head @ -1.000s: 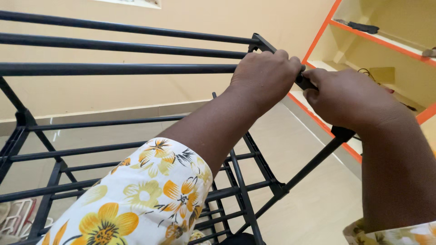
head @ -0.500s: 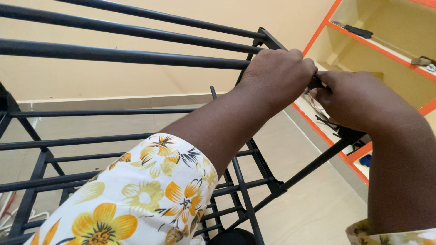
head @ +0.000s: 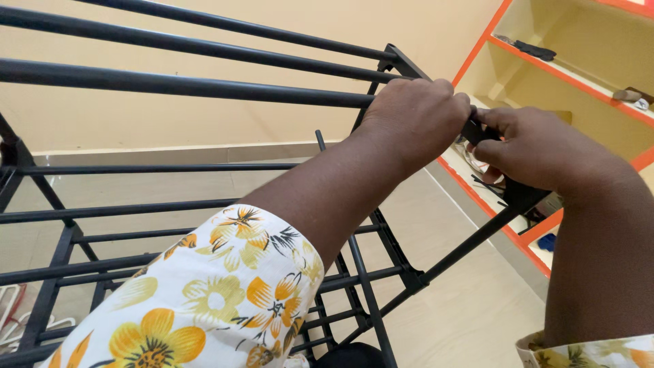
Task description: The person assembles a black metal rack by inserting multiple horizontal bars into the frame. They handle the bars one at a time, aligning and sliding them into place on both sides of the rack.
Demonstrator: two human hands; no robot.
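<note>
A black metal rack (head: pixel 204 85) with several long horizontal bars fills the view, seen from above. My left hand (head: pixel 419 119) is closed over the right end of the nearest top bar, at the corner joint. My right hand (head: pixel 538 150) pinches the black corner connector (head: pixel 487 129) right beside it, thumb and fingers touching the left hand's knuckles. A black upright pole (head: pixel 470 245) slants down from below my right hand to a lower joint. Both forearms wear short floral sleeves.
Lower tiers of the rack (head: pixel 170 204) spread across the left and middle. An orange-edged wall shelf (head: pixel 565 68) with small dark items stands at the right. Cream wall at the back, pale tiled floor (head: pixel 463 307) below. White wire hangers (head: pixel 13 313) lie at bottom left.
The view has tilted slightly, so the rack sits lower and closer. Both hands stay at the same corner; my right hand's fingers have shifted onto the connector.
</note>
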